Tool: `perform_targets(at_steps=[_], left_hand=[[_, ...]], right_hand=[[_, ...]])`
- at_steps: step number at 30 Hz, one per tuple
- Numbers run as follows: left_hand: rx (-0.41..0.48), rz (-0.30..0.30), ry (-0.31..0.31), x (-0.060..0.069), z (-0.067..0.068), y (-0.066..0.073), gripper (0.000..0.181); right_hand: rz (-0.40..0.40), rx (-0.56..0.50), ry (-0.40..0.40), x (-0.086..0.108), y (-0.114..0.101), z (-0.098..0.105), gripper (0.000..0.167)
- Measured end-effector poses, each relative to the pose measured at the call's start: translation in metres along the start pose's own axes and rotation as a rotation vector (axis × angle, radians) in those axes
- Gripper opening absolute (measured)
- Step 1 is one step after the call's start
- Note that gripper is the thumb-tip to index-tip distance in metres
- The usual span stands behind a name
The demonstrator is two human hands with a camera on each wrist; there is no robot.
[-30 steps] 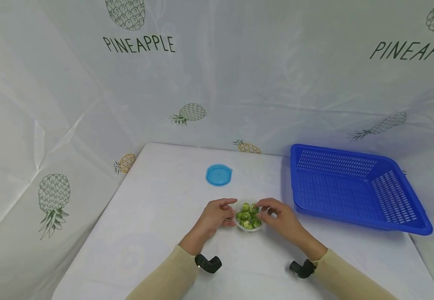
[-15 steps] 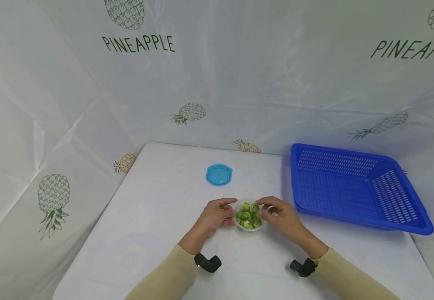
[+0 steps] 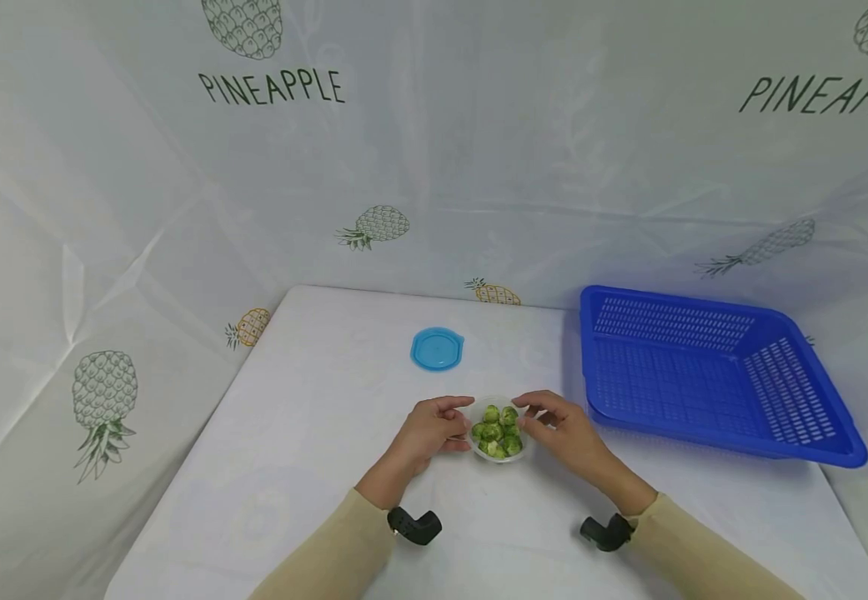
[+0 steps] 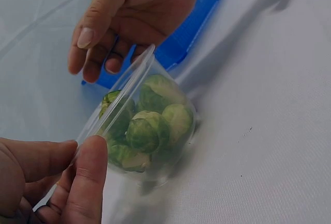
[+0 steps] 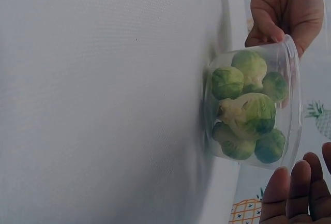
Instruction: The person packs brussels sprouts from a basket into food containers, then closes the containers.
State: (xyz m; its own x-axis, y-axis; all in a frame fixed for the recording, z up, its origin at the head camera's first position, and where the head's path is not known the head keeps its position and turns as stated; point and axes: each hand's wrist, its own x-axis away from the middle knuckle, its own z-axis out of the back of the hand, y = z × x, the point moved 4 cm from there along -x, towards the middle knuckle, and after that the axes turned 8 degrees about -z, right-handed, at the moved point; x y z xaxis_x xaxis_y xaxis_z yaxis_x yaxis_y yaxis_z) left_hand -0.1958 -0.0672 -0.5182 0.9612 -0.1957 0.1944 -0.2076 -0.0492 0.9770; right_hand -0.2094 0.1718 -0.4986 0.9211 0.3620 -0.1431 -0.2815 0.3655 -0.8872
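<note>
A clear plastic tub [image 3: 499, 460] holding several Brussels sprouts [image 3: 491, 432] stands upright on the white table in front of the person. The left hand [image 3: 424, 432] pinches its rim between thumb and fingers, which the left wrist view shows close up. On the opposite side is the right hand [image 3: 564, 435], its loosely bent fingers beside the rim with nothing between them. Through the tub's wall, in the right wrist view, the sprouts [image 5: 248, 113] lie piled below the rim, and the right fingertips [image 5: 276, 182] are near its edge.
Behind the tub a blue lid [image 3: 437, 349] lies flat on the table [image 3: 313, 400]. To the right stands a large blue plastic basket [image 3: 719, 442] with slotted sides. A pineapple-print sheet [image 3: 434, 150] hangs behind the table and on the left.
The right hand has shifted slightly up and back from the sprouts, its fingertips now at the tub's edge. The left hand and tub have stayed in place.
</note>
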Motion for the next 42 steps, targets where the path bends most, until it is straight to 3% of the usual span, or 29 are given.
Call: perform_targets(at_steps=[10,21,29,35,42], left_hand=[[0.012,0.018,0.009,0.001,0.003,-0.004,0.046],[0.022,0.009,-0.007,0.001,0.002,-0.004,0.046],[0.0,0.02,-0.012,-0.004,0.008,-0.004,0.043],[-0.034,0.006,0.051,-0.009,0.028,0.004,0.041],[0.008,-0.018,0.115,-0.025,0.065,0.028,0.042]], right_hand=[[-0.07,0.036,0.045,-0.002,0.0,0.002,0.027],[-0.303,-0.05,0.055,-0.007,0.002,0.007,0.034],[-0.355,0.077,0.102,-0.017,-0.005,0.01,0.036],[-0.356,0.075,0.092,-0.033,-0.016,0.015,0.037],[-0.429,-0.136,0.023,-0.064,-0.032,0.017,0.041]])
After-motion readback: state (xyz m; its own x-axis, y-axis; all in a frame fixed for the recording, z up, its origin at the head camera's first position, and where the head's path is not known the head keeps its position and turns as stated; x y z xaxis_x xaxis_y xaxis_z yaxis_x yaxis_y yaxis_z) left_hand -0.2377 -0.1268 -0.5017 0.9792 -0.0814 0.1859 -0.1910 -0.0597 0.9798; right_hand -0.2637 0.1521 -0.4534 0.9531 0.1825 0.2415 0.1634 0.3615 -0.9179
